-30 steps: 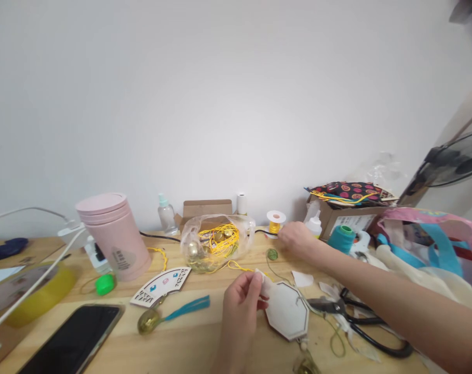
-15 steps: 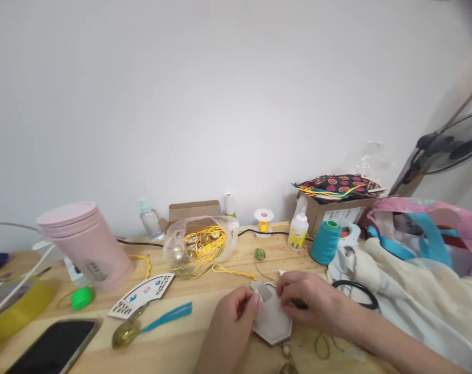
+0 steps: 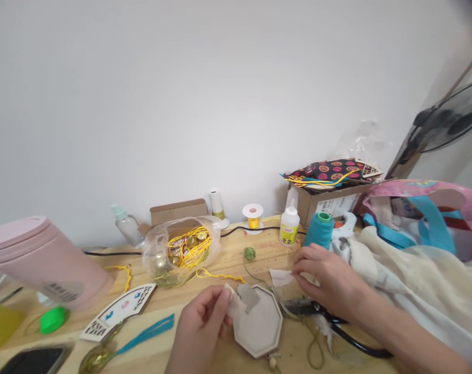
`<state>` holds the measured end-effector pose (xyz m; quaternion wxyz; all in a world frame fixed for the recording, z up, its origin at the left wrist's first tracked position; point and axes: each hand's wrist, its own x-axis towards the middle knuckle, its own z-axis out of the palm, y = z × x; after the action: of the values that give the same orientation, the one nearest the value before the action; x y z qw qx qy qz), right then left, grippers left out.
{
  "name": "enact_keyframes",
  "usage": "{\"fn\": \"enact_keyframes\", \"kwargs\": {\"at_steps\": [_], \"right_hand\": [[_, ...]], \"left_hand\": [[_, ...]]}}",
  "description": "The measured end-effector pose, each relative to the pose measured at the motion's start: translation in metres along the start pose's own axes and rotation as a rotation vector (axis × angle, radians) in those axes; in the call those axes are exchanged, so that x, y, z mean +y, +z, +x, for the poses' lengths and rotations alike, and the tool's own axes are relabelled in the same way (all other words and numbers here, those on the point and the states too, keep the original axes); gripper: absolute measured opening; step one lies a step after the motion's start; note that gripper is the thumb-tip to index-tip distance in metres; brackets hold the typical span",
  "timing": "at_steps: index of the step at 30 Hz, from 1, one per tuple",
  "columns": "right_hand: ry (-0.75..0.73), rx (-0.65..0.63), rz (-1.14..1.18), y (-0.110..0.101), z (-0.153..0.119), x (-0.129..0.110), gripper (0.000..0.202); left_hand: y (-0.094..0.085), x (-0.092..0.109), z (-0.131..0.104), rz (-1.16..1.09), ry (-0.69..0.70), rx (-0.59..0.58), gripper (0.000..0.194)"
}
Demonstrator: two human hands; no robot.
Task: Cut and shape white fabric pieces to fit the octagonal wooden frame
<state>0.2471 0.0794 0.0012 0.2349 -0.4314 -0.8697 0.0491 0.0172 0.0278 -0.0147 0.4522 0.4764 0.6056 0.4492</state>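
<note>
Pinching the pale scrap (image 3: 236,305) between thumb and fingers of the left hand (image 3: 199,328), right at the upper-left edge of the octagon (image 3: 259,328). Pretty much closed on it. Can't tell about the fingers tucked underneath. Got the octagon lying on the surface (image 3: 152,356), with a grey patch (image 3: 250,296) near its top and a bead (image 3: 272,362) hanging off the bottom.

Over on the other side, have the right hand (image 3: 328,279) half curled, palm down, fingertips at the right end of the white paper (image 3: 279,278). Honestly can't tell between gripping and just touching there. See also scissors (image 3: 301,307) just below that hand, teal thread (image 3: 319,231) right behind it, glue (image 3: 289,229) beside the thread.
</note>
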Motion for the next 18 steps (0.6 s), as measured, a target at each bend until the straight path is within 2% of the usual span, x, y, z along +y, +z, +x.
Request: {"fn": "enact_keyframes", "kwargs": {"at_steps": [4,8,12,18], "right_hand": [[-0.071,-0.046,0.016,0.006,-0.001,-0.014,0.019],[-0.109,-0.096,-0.010,0.008,-0.002,-0.017,0.019],[-0.100,-0.099,-0.010,0.005,-0.002,-0.017,0.017],[-0.096,-0.068,0.016,0.006,-0.003,-0.026,0.018]], "left_hand": [[-0.012,0.001,0.008,0.100,0.021,0.042,0.026],[-0.023,0.001,0.013,0.326,0.075,-0.044,0.027],[-0.026,-0.002,0.013,0.396,0.101,-0.063,0.026],[-0.026,-0.001,0.008,0.495,0.159,-0.024,0.024]]}}
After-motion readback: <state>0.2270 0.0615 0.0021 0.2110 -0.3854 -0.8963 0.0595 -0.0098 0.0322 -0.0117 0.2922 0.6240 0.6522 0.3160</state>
